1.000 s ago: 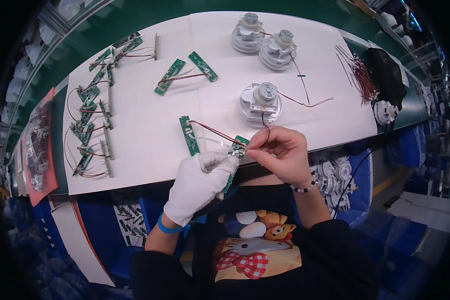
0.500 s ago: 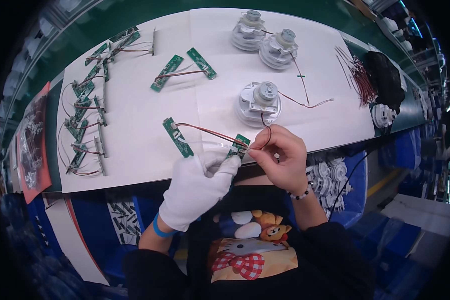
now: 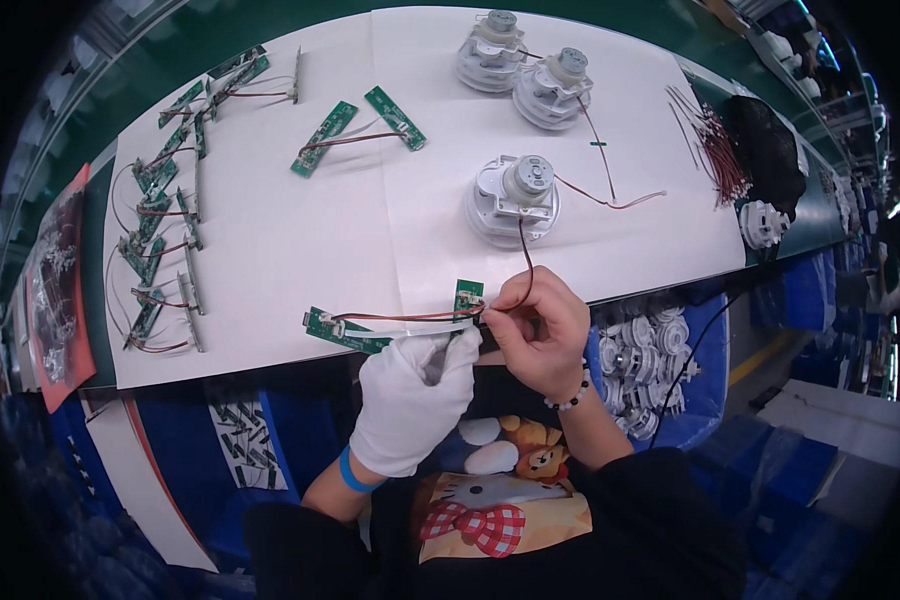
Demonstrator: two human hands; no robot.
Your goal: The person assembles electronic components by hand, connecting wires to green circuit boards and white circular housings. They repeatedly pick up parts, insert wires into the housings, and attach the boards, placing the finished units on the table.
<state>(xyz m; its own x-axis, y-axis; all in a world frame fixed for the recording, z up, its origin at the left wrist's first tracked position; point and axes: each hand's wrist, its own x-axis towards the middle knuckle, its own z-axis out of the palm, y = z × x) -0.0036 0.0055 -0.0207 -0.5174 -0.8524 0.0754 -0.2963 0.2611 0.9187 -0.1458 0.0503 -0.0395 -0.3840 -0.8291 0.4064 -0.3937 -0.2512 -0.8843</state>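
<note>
My gloved left hand (image 3: 415,400) is closed on a small green circuit board (image 3: 469,292) near the table's front edge. Red and dark wires (image 3: 400,318) link that board to a second green board (image 3: 348,332), which lies just past the glove's knuckles. With bare fingertips, my right hand (image 3: 545,330) pinches the end of a dark cable (image 3: 526,262) right beside the held board. That cable runs up to a white motor unit (image 3: 515,205) standing behind my hands. The cable's tip is hidden by my fingers, so I cannot tell whether it sits in the board.
Two more white motor units (image 3: 552,92) stand at the back. Another wired board pair (image 3: 325,140) lies left of centre, with several more (image 3: 155,205) along the left. Loose red wires (image 3: 720,160) lie right. A blue bin (image 3: 705,390) of white parts sits below the table edge.
The held board has turned more upright and shifted slightly left. The second board has swung down toward my glove. My right hand has moved a little left and down, still pinching the cable.
</note>
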